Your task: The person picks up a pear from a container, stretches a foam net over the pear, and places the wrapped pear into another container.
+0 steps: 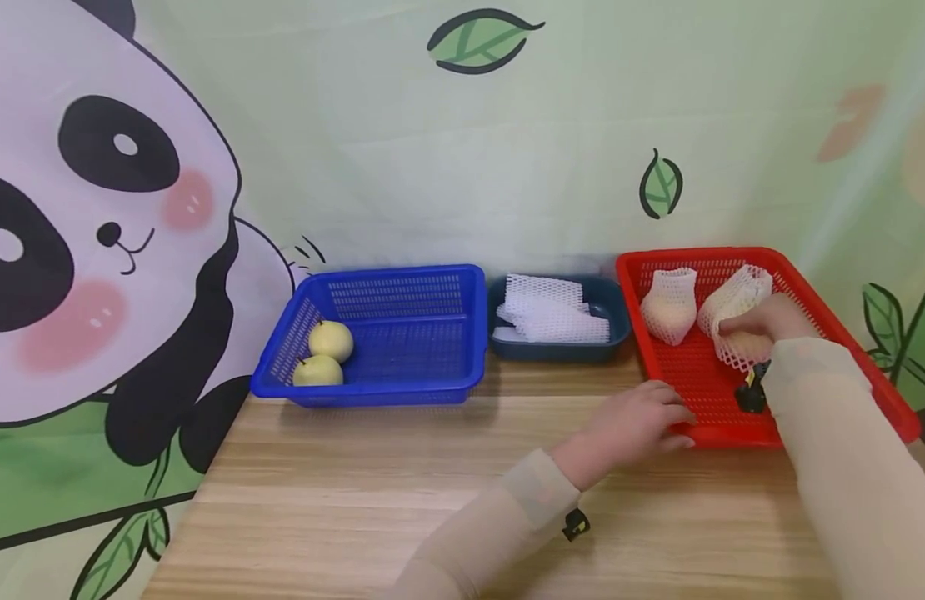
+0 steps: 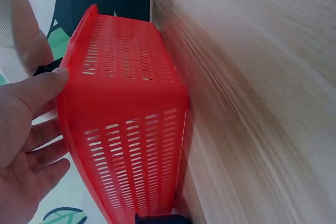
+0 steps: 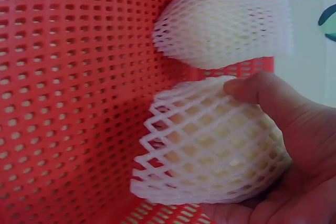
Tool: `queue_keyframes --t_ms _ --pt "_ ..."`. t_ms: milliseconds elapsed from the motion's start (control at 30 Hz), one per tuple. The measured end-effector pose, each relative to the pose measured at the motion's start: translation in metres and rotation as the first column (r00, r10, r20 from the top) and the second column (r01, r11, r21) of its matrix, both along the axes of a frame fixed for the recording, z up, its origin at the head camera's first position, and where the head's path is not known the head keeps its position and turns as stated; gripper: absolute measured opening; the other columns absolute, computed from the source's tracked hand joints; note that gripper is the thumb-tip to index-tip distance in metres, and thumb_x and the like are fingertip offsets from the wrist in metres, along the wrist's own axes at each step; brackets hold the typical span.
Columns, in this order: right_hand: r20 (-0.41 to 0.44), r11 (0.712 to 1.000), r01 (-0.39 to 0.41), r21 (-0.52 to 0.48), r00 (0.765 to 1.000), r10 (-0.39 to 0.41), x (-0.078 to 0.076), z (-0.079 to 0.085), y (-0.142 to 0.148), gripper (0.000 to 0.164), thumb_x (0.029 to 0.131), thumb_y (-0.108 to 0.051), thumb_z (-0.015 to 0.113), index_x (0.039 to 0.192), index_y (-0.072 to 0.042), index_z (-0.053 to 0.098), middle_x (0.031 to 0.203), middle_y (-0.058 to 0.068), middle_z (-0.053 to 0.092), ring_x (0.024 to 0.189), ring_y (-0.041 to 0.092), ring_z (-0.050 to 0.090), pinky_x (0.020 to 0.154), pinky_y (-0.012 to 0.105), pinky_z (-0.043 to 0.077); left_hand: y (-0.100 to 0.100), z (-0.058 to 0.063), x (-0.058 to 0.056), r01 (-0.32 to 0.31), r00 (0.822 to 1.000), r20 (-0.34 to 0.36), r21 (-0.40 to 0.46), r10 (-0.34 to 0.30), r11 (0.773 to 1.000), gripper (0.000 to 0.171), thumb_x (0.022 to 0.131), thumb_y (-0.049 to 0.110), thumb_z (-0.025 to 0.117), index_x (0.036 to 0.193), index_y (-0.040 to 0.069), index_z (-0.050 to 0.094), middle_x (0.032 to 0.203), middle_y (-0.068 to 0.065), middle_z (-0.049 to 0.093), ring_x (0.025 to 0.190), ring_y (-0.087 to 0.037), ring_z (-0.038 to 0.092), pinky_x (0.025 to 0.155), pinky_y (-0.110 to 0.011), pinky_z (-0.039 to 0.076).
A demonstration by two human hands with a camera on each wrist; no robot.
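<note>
My right hand [image 1: 773,321] grips a pear in a white foam net [image 3: 220,145] inside the red basket [image 1: 702,392]. The thumb lies on the net's upper side; the other fingers are partly hidden beneath it. Beside it in the basket rests another netted pear [image 1: 668,308], its net reaching past the fruit. At the basket's near left corner, my left hand [image 1: 635,425] holds the rim [image 2: 65,98], thumb on the outside and fingers over the inner side.
A blue basket [image 1: 395,390] at the left holds two bare yellow pears [image 1: 331,342]. Between the baskets, a dark teal tub [image 1: 560,352] contains several white foam nets [image 1: 545,292]. All stand on a wooden table [image 1: 342,492] against a printed panda backdrop [image 1: 357,167].
</note>
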State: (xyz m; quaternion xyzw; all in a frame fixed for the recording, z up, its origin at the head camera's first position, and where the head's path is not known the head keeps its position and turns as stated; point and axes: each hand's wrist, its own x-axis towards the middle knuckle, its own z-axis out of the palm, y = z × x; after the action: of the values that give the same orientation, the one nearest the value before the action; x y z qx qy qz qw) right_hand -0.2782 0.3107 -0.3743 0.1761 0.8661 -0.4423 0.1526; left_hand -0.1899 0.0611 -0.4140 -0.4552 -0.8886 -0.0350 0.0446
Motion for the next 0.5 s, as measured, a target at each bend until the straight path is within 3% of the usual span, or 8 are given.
queue_keyframes --t_ms 100,300,433,500 --pt "-0.02 0.999 0.027 0.045 0.999 -0.026 -0.001 -0.006 0.001 0.088 0.093 -0.037 0.071 0.155 0.008 0.027 0.152 0.031 0.035 0.124 0.045 0.041 0.115 0.065 0.039 0.001 0.001 0.0 -0.026 0.999 0.027 0.0 0.026 1.0 0.032 0.099 0.044 0.064 0.127 0.03 0.072 0.126 0.012 0.069 0.12 -0.003 0.058 0.103 -0.011 0.045" --pt "0.05 0.974 0.209 -0.085 0.977 -0.205 0.0 -0.023 0.004 0.101 0.087 -0.031 0.079 0.161 -0.002 0.016 0.155 0.026 0.033 0.133 0.044 0.038 0.113 0.068 0.04 0.001 0.001 0.002 -0.052 0.998 0.042 -0.001 0.052 0.999 0.031 0.098 0.045 0.066 0.125 0.032 0.072 0.122 0.014 0.068 0.115 -0.001 0.058 0.097 -0.01 0.048" --pt "0.065 0.977 0.204 -0.064 0.978 -0.2 0.002 -0.032 0.006 0.097 0.09 -0.026 0.076 0.159 0.003 0.015 0.149 0.029 0.036 0.129 0.045 0.04 0.114 0.067 0.04 0.002 0.001 0.002 -0.039 0.999 0.021 0.0 0.039 0.999 0.03 0.098 0.045 0.066 0.124 0.031 0.073 0.119 0.014 0.068 0.113 -0.001 0.058 0.093 -0.01 0.049" --pt "0.078 0.978 0.195 -0.08 0.979 -0.189 0.002 -0.034 0.007 0.104 0.091 -0.026 0.075 0.16 0.002 0.003 0.151 0.031 0.03 0.133 0.047 0.036 0.117 0.066 0.036 0.001 0.0 0.002 -0.037 0.999 0.014 0.004 0.037 0.999 0.029 0.098 0.044 0.066 0.123 0.031 0.074 0.119 0.014 0.068 0.113 -0.001 0.059 0.093 -0.01 0.048"
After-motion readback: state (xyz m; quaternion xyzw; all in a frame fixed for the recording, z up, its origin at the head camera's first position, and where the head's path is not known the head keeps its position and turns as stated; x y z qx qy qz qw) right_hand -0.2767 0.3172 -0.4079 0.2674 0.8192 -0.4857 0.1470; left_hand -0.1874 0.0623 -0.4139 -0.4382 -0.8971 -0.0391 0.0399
